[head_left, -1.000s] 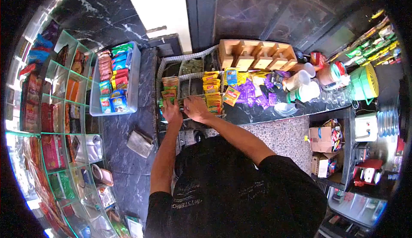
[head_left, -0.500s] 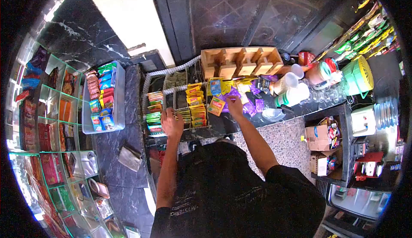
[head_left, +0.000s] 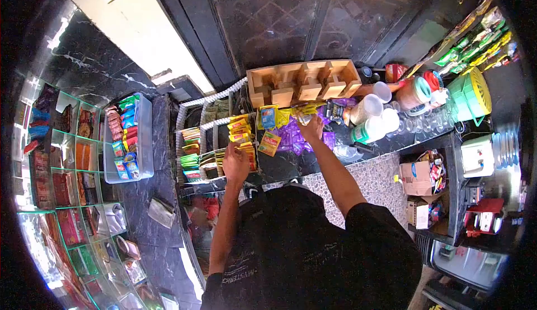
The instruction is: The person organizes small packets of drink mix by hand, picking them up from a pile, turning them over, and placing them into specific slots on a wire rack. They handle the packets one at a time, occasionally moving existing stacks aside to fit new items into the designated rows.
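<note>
My left hand (head_left: pixel 236 165) is over the front of a white rope-edged divided basket (head_left: pixel 184 114), its fingers curled together beside upright rows of yellow sachets (head_left: pixel 241 132). Whether they grip a sachet is hidden. My right hand (head_left: pixel 311 129) reaches into a loose heap on the dark counter, fingers drawn together at a pale, shiny piece too small to name. Around it lie purple sachets (head_left: pixel 290 137) and yellow packets (head_left: pixel 284 115). Between my hands rests an orange-yellow sachet (head_left: pixel 269 143), with a blue-and-yellow packet (head_left: pixel 268 117) behind it.
A wooden compartment box (head_left: pixel 313 90) stands behind the heap. To the right are plastic tubs (head_left: pixel 367 109), clear cups and a green bucket with a yellow lid (head_left: pixel 471 94). A clear bin of sachets (head_left: pixel 145 142) and glass shelving (head_left: pixel 68 159) are on the left.
My right hand has moved from the purple sachets to the yellow packets at the back. The fingers of my left hand have drawn together. The whole view has shifted a little.
</note>
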Action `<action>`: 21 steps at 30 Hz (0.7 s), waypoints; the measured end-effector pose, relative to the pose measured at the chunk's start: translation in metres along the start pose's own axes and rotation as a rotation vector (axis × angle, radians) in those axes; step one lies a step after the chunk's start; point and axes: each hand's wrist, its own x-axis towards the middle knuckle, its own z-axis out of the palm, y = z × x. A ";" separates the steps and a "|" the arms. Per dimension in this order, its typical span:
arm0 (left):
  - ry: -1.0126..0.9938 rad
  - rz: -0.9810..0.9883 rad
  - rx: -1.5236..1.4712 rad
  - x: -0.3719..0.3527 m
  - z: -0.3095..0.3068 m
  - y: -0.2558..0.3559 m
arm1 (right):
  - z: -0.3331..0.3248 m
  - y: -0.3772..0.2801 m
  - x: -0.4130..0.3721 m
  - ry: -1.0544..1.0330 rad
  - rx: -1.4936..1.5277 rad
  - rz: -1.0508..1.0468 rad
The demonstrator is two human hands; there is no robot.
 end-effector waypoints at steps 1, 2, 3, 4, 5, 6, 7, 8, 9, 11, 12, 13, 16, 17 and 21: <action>-0.025 -0.012 0.023 -0.002 0.001 0.003 | 0.000 -0.002 0.004 -0.084 0.032 0.061; -0.049 -0.025 0.045 -0.003 0.002 0.006 | 0.001 -0.007 0.009 -0.090 0.034 0.055; -0.043 -0.032 0.051 -0.004 0.003 0.007 | 0.008 -0.010 0.014 -0.111 -0.052 0.033; -0.035 -0.028 0.044 -0.005 0.003 0.007 | 0.014 -0.012 0.018 -0.132 -0.138 0.012; -0.029 -0.025 0.039 -0.008 0.003 0.008 | 0.018 -0.013 0.025 -0.217 -0.162 0.052; -0.025 -0.032 0.047 -0.010 0.004 0.006 | 0.011 -0.023 0.022 -0.226 -0.159 0.045; -0.032 -0.068 0.024 -0.011 0.006 0.005 | 0.006 -0.031 0.020 -0.203 -0.197 0.097; -0.040 -0.104 -0.001 -0.013 0.007 0.004 | 0.001 -0.039 0.019 -0.179 -0.237 0.150; -0.036 -0.110 0.004 -0.016 0.007 0.004 | 0.007 -0.041 0.023 -0.143 -0.252 0.174; 0.005 -0.085 0.016 -0.018 0.007 0.004 | 0.012 -0.037 0.030 -0.130 -0.240 0.170; 0.040 -0.054 0.019 -0.019 0.007 0.003 | 0.014 -0.036 0.032 -0.109 -0.232 0.173; 0.051 -0.039 0.039 -0.020 0.007 0.002 | 0.017 -0.035 0.032 -0.070 -0.270 0.148; 0.029 -0.116 -0.009 -0.023 0.006 0.003 | 0.041 -0.014 0.058 -0.175 -0.300 0.101; 0.044 -0.087 -0.021 -0.026 0.014 -0.011 | -0.028 -0.051 0.043 -0.390 -0.243 0.131; 0.051 -0.125 -0.049 -0.026 0.013 0.005 | -0.020 -0.032 0.053 -0.372 -0.078 0.163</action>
